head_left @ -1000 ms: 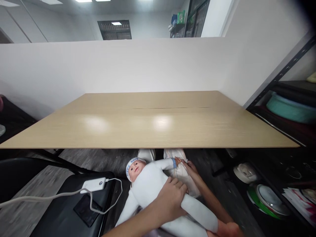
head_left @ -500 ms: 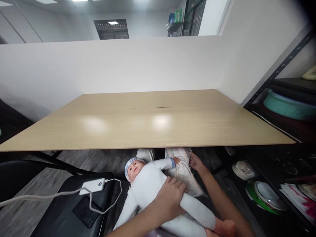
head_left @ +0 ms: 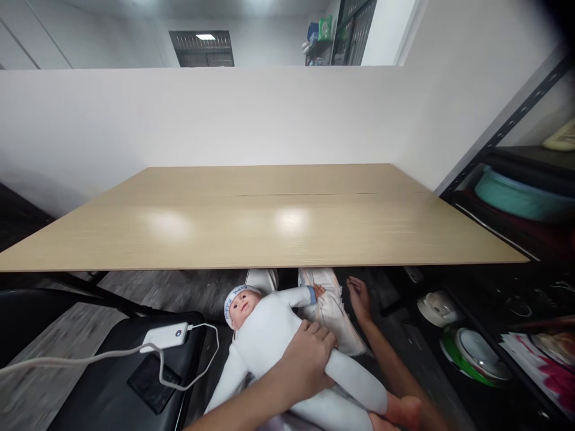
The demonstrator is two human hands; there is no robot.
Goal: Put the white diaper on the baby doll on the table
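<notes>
A baby doll (head_left: pixel 269 335) in a white suit and a white cap lies face up on my lap, below the near edge of a tan table (head_left: pixel 269 227). My left hand (head_left: pixel 305 359) rests across the doll's belly, fingers curled around its body. My right hand (head_left: pixel 359 296) hangs just to the right of a pale folded cloth (head_left: pixel 330 311) beside the doll's raised arm. Its fingers are loosely spread and hold nothing.
A black chair seat (head_left: pixel 112 383) at the lower left carries a white power bank (head_left: pixel 164 337) with a white cable. A dark metal shelf (head_left: pixel 503 287) on the right holds a teal basin (head_left: pixel 521 194), bowls and plates (head_left: pixel 476 353). A white partition (head_left: pixel 224 120) stands behind the table.
My right hand has lifted off the cloth next to the doll's hand and moved right, opening up. My left hand stays on the doll's belly.
</notes>
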